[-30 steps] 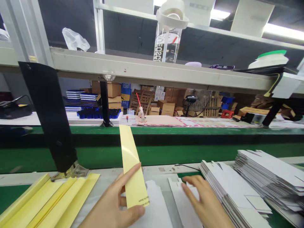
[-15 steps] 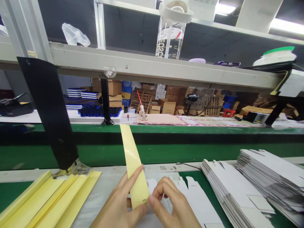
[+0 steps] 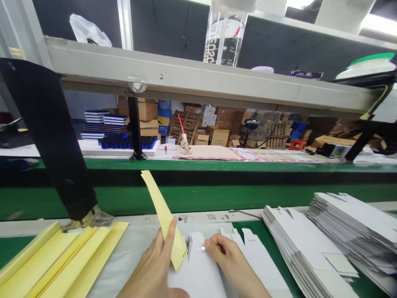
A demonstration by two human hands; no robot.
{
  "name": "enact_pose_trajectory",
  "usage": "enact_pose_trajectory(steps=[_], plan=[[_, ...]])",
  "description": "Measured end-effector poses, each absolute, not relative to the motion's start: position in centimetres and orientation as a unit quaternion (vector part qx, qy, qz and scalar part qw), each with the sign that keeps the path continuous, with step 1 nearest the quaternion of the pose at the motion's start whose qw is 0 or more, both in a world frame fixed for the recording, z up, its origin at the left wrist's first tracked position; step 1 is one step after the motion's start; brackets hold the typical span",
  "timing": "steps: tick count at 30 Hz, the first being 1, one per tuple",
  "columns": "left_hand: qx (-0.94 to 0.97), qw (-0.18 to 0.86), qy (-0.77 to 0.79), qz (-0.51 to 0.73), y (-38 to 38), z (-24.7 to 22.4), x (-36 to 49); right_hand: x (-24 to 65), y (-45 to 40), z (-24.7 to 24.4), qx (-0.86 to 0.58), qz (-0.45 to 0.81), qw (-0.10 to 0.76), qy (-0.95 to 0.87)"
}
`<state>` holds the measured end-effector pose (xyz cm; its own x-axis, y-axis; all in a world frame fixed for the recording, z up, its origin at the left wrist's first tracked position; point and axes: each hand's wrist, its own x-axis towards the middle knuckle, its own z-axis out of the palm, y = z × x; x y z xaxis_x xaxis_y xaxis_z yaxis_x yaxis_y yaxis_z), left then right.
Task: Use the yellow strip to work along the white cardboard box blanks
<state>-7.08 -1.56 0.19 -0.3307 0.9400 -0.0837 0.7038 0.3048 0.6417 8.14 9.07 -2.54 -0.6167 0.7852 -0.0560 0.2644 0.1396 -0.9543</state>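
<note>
My left hand holds a narrow yellow paper strip between its fingers, with the strip's far end tilted up to the left. A small dark mark shows near the strip's lower end. The left thumb lies lower down over a white flat carton. My right hand is closed in a pinch at the carton's upper right edge. A small shiny spot lies at its fingertips; whether it is a clear sticker I cannot tell.
Folded yellow strips lie at left on a plastic sheet. Stacked white flat cartons fill the right. A black post and a shelf beam stand ahead, with a bottle above. Beyond runs a green belt.
My right hand has moved away from the strip's lower end to the white carton's edge. The yellow strip has tipped left and turned more edge-on in my left hand.
</note>
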Motion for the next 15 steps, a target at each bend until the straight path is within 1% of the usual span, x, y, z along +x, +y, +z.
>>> enact_pose_trajectory(steps=[5,15], plan=[[0.539,0.242,0.771,0.236,-1.7,1.0,-7.0,8.0,9.0,-2.6,-0.38,0.536,0.236,-0.716],[0.535,0.245,0.774,0.234,-1.8,2.3,-6.9,7.8,8.4,-2.4,-0.385,0.504,0.26,-0.728]])
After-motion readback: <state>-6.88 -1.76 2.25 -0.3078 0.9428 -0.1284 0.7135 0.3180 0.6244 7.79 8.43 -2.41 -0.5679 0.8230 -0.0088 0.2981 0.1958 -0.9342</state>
